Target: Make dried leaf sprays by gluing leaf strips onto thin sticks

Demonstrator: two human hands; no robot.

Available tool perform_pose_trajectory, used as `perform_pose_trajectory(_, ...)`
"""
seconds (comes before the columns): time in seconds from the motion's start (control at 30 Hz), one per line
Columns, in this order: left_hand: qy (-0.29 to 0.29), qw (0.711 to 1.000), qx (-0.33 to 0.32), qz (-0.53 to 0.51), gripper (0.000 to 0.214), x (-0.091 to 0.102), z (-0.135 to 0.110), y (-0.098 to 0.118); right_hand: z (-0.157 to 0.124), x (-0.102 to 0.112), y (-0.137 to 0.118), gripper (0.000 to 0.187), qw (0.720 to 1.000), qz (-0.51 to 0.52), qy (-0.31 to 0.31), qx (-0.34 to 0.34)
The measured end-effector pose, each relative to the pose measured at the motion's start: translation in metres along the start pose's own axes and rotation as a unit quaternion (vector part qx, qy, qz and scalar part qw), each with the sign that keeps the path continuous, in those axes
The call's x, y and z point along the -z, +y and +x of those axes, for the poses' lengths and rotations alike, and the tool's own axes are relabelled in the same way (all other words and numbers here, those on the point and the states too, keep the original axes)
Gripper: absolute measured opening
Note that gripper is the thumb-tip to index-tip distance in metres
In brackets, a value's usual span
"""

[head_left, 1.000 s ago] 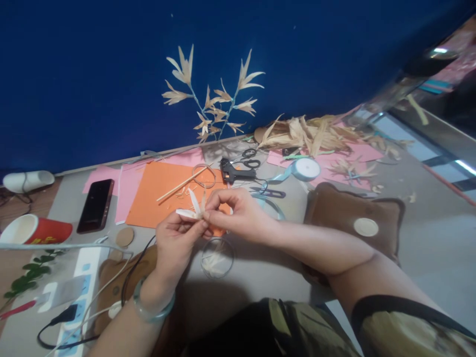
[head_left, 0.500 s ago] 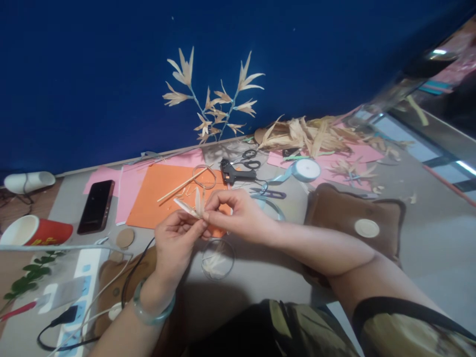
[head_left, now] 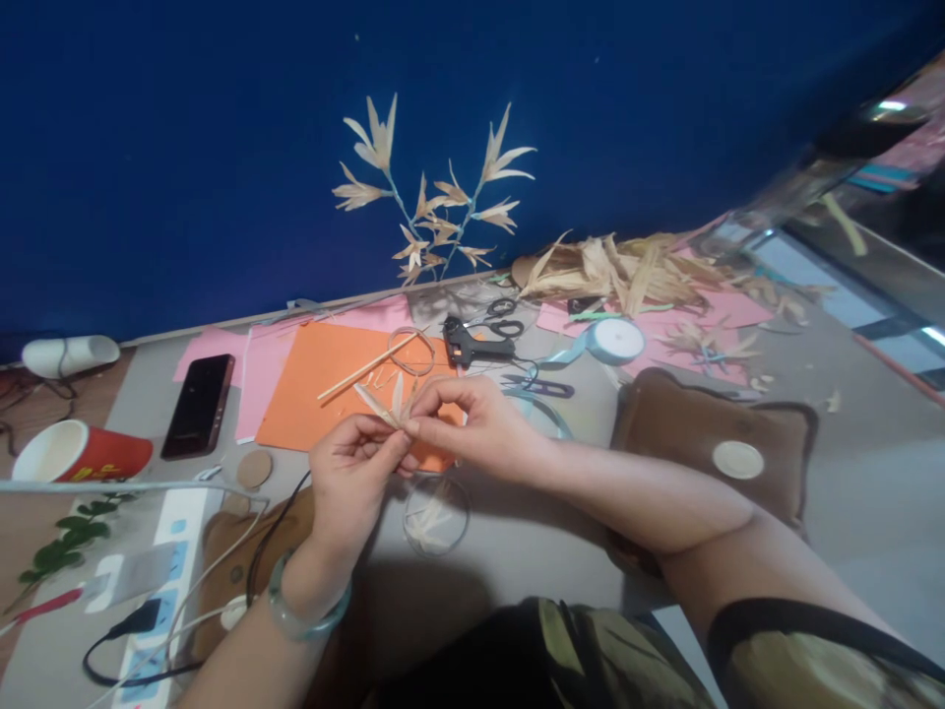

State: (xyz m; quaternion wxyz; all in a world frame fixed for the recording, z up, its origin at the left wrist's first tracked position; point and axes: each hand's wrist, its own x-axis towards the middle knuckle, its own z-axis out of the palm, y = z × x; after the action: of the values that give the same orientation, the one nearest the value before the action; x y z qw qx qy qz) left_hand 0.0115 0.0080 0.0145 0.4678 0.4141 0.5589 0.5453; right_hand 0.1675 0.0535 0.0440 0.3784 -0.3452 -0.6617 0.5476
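Note:
My left hand (head_left: 352, 475) and my right hand (head_left: 472, 423) meet over the orange paper (head_left: 314, 389), both pinching a small pale husk flower (head_left: 388, 404) whose petals stick up between the fingertips. A green bangle (head_left: 306, 611) circles my left wrist. Just below the hands lies a clear round dish (head_left: 435, 514) with husk bits in it. A thin wooden stick (head_left: 365, 366) and a wire ring (head_left: 411, 350) rest on the orange paper behind the hands.
A black glue gun (head_left: 472, 345), scissors (head_left: 498, 315), a ribbon roll (head_left: 614, 340), dried husks (head_left: 612, 271) and a husk branch (head_left: 432, 212) lie further back. A phone (head_left: 198, 391), red cup (head_left: 78, 453) and power strip (head_left: 158, 566) are left; a brown cushion (head_left: 713, 433) is right.
The husk flower has turned in my fingers, its petals now angled more to the left and lower. Both hands stay together in nearly the same spot; the view shifted slightly.

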Motion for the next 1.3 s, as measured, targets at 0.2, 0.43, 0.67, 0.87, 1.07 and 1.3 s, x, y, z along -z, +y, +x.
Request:
perform_pose_trajectory(0.2, 0.014, 1.000, 0.005, 0.019, 0.024, -0.001, 0.000, 0.004, 0.002, -0.001, 0.004, 0.014, 1.000, -0.006, 0.004, 0.011)
perform_pose_trajectory(0.43, 0.023, 0.999, -0.018, 0.040, 0.024, -0.004, 0.001, 0.006, 0.002, -0.005, 0.010, 0.015, 1.000, -0.010, 0.023, -0.011)
perform_pose_trajectory(0.67, 0.015, 0.999, 0.005, 0.032, 0.025, -0.004, 0.004, 0.005, 0.003, -0.009, 0.011, 0.014, 0.999, -0.022, 0.038, -0.004)
perform_pose_trajectory(0.87, 0.017, 0.999, 0.021, 0.033, 0.024, -0.003, 0.003, 0.006, 0.005, -0.006, 0.010, 0.010, 0.996, -0.053, 0.035, 0.064)
perform_pose_trajectory(1.07, 0.014, 0.999, 0.019, 0.043, 0.020, -0.002, 0.003, 0.007, 0.007, -0.003, 0.009, 0.008, 0.993, -0.078, 0.012, 0.092)
perform_pose_trajectory(1.3, 0.018, 0.998, 0.018, 0.055, 0.019, -0.004, 0.004, 0.010, 0.008, 0.000, 0.009, 0.008, 0.994, -0.077, -0.006, 0.074)
